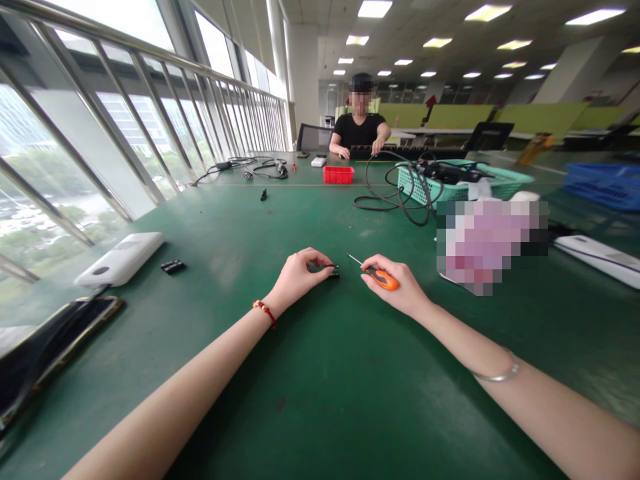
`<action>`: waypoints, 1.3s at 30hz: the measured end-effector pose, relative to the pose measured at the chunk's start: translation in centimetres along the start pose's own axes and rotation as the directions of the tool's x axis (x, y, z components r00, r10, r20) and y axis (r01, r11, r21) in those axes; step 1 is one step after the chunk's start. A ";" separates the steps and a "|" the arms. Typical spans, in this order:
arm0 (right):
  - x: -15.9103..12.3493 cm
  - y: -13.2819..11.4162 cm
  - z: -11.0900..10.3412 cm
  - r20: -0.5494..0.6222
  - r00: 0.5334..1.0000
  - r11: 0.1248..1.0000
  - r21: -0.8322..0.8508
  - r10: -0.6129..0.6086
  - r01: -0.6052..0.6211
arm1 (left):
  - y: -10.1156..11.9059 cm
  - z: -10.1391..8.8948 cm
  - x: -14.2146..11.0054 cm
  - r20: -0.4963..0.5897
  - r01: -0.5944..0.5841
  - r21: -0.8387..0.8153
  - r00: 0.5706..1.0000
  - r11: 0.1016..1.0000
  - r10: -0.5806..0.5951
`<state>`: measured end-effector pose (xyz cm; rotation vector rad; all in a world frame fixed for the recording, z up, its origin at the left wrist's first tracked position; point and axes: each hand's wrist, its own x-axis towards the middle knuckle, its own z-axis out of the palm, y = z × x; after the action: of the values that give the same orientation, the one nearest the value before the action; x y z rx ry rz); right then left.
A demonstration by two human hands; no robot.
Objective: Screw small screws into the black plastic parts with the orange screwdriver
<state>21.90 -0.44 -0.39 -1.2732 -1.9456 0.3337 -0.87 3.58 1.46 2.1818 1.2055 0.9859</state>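
My left hand pinches a small black part between thumb and fingers, low over the green table. Its exact kind is too small to make out, and the fingers cover some of it. In my right hand lies a screwdriver with an orange and grey handle. The thin metal shaft points up and left, its tip a short way from the black part and apart from it. Farther left, a similar black piece rests on the table.
A white power bank and a phone lie at the left. Ahead are a red bin, cables and a teal basket with black gear. A blue basket stands right. Across the table sits a person.
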 end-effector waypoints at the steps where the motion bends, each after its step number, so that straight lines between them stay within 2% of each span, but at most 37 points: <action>1: 0.0 0.0 0.0 -0.002 1.000 1.000 -0.003 -0.004 0.004 | 0.3 -0.2 -0.1 -0.019 -0.016 0.014 1.000 1.000 0.016; 4: 0.0 0.1 0.0 0.005 1.000 1.000 0.001 -0.007 0.007 | 0.7 -0.5 -0.9 -0.055 -0.044 0.071 0.997 0.997 0.048; 9: 0.0 0.2 0.1 0.019 1.000 1.000 0.004 0.001 -0.001 | 0.4 0.0 -2.2 -0.036 -0.057 0.119 0.997 0.991 0.062; 20: -0.1 0.0 0.1 0.014 1.000 1.000 -0.003 -0.003 0.003 | 0.8 0.5 -1.9 0.025 -0.099 0.276 0.995 0.956 0.096; 30: -0.1 0.0 0.1 0.020 1.000 1.000 -0.016 -0.006 0.007 | 0.8 0.6 -2.0 0.046 -0.078 0.247 0.997 0.966 0.068; 32: -0.1 0.1 0.0 0.026 1.000 1.000 -0.017 -0.001 0.001 | 0.9 0.4 -2.1 0.005 -0.066 0.200 0.998 0.978 0.066; 36: -0.1 0.1 0.0 0.043 0.999 1.000 -0.008 0.003 -0.003 | 0.7 -0.1 -2.4 -0.183 0.015 0.098 0.983 0.995 0.003; 37: -0.1 0.1 0.0 0.044 0.999 1.000 -0.006 -0.002 0.002 | 0.6 -0.2 -2.4 -0.206 0.030 0.091 0.978 0.995 -0.010; 39: -0.1 0.1 0.0 0.043 0.999 1.000 -0.004 -0.015 0.015 | 0.5 -0.2 -2.4 -0.179 0.019 0.112 0.984 0.994 0.001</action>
<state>21.98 -0.53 -0.48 -1.2627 -1.9919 0.3521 -1.64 1.29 1.05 2.2095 1.3825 1.1565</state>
